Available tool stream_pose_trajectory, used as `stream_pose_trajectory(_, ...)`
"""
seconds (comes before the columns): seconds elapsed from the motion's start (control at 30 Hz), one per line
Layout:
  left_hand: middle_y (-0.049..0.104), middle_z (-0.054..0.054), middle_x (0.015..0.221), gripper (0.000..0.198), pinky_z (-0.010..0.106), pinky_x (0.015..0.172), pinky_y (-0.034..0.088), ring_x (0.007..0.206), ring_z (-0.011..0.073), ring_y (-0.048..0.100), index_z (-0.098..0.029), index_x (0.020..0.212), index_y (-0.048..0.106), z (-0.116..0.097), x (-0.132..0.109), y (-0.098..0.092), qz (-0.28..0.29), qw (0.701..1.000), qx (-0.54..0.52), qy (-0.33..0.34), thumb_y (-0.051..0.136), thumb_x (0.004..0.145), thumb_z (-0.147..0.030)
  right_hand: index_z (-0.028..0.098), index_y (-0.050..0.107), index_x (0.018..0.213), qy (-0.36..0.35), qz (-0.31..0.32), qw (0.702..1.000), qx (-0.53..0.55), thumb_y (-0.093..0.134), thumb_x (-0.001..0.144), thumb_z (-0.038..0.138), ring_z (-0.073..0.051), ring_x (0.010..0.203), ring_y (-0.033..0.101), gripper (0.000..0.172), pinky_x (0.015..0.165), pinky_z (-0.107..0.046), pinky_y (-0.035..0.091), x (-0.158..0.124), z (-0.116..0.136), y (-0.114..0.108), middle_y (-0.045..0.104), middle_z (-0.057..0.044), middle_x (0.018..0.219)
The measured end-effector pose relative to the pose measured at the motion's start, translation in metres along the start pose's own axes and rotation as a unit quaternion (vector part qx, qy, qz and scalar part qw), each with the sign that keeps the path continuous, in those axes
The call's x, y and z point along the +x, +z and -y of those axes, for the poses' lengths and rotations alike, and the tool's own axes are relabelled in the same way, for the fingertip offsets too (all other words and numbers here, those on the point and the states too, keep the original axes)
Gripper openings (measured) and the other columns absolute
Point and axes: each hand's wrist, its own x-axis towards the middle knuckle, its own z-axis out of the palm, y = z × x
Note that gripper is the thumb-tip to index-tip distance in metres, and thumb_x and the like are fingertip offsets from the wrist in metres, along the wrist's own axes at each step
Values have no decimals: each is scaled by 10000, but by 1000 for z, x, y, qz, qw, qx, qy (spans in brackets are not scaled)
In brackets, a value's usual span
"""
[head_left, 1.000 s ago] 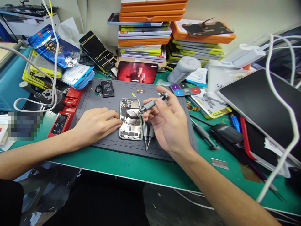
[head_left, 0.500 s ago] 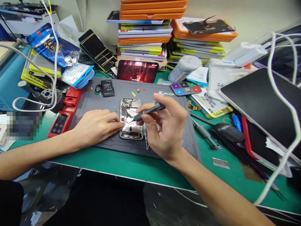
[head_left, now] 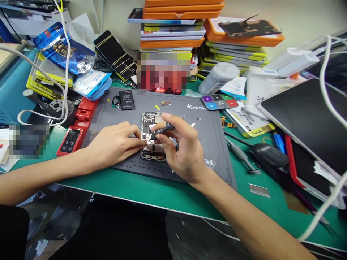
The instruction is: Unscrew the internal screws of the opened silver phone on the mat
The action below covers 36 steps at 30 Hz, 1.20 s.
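Note:
An opened phone [head_left: 146, 119] lies on the grey work mat [head_left: 105, 115], its circuit boards and metal parts bare. The fingertips of my left hand [head_left: 116, 142] are pressed together on its left edge. Over the right half of the phone, my right hand [head_left: 184, 148] grips a dark, slim screwdriver [head_left: 159, 133], pinched between thumb and fingers. Its tip points down into the phone, close to my left fingertips. My right hand hides part of the phone's right side. A removed black battery [head_left: 127, 100] rests behind, up and to the left.
A red device [head_left: 71, 139] with a small display borders the mat on the left. Stacked orange and yellow boxes [head_left: 181, 12] stand at the back. To the right are a colored button panel [head_left: 217, 102], a grey tool [head_left: 242, 153] and a black tablet-like panel [head_left: 306, 119].
My right hand has moved left with the screwdriver, covering more of the phone, and the tip now sits nearer my left fingertips. The whole view has shifted slightly.

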Motion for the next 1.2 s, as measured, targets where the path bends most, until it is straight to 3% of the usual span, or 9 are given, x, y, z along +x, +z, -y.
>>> stream_pose_trajectory(0.27, 776, 64, 1087, 290, 309, 769, 543, 887, 182, 661, -238, 1162, 822, 1, 0, 0, 3, 1000, 14, 14, 544, 1146, -317, 447, 508, 1500, 29, -7, 999, 19, 624, 1063, 313, -227, 1059, 788, 472, 864, -447, 735, 3, 2, -1, 716, -37, 1370)
stream_pose_trajectory(0.47, 780, 58, 1067, 298, 305, 747, 540, 852, 178, 666, -232, 1171, 816, 2, 0, 1, -4, 999, 23, 28, 528, 1150, -307, 467, 464, 1536, 25, 6, 1000, -6, 592, 1077, 288, -233, 1138, 790, 509, 913, -458, 737, 3, 4, -1, 679, -38, 1487)
stream_pose_trajectory(0.63, 784, 62, 1043, 339, 301, 735, 536, 815, 171, 662, -223, 1170, 816, 2, 1, 1, -11, 999, 17, 31, 487, 1165, -305, 514, 374, 1609, -8, 18, 999, -36, 560, 1086, 225, -223, 1180, 792, 626, 932, -437, 734, 3, 5, -2, 715, -13, 1469)
stream_pose_trajectory(0.77, 787, 66, 1046, 366, 309, 759, 544, 822, 176, 662, -219, 1143, 820, 1, 3, 1, -8, 999, 15, 32, 468, 1170, -315, 432, 432, 1617, -15, 29, 997, -64, 551, 1076, 216, -240, 1237, 784, 594, 999, -436, 716, 6, 9, -5, 698, -25, 1545)
stream_pose_trajectory(0.9, 789, 70, 1057, 347, 312, 777, 547, 844, 186, 669, -200, 1135, 819, 1, 2, 1, -12, 999, 12, 27, 492, 1162, -314, 393, 562, 1557, -38, 12, 993, -108, 622, 1050, 226, -232, 1057, 818, 536, 942, -423, 716, 10, 11, -9, 787, -15, 1418)
stream_pose_trajectory(1.03, 789, 67, 1055, 308, 330, 780, 551, 848, 199, 675, -192, 1126, 820, 1, 2, 0, -15, 999, 5, 29, 531, 1147, -299, 368, 522, 1614, -107, -1, 983, -149, 605, 1051, 169, -212, 1054, 799, 603, 902, -376, 695, 14, 11, -11, 800, -30, 1395)
stream_pose_trajectory(1.2, 787, 70, 1057, 297, 344, 803, 573, 871, 204, 704, -173, 1136, 807, 1, 2, 2, -10, 999, 2, 32, 534, 1148, -289, 265, 554, 1600, -144, -39, 972, -179, 592, 1031, 64, -166, 963, 769, 605, 855, -306, 653, 15, 11, -10, 845, -74, 1215)
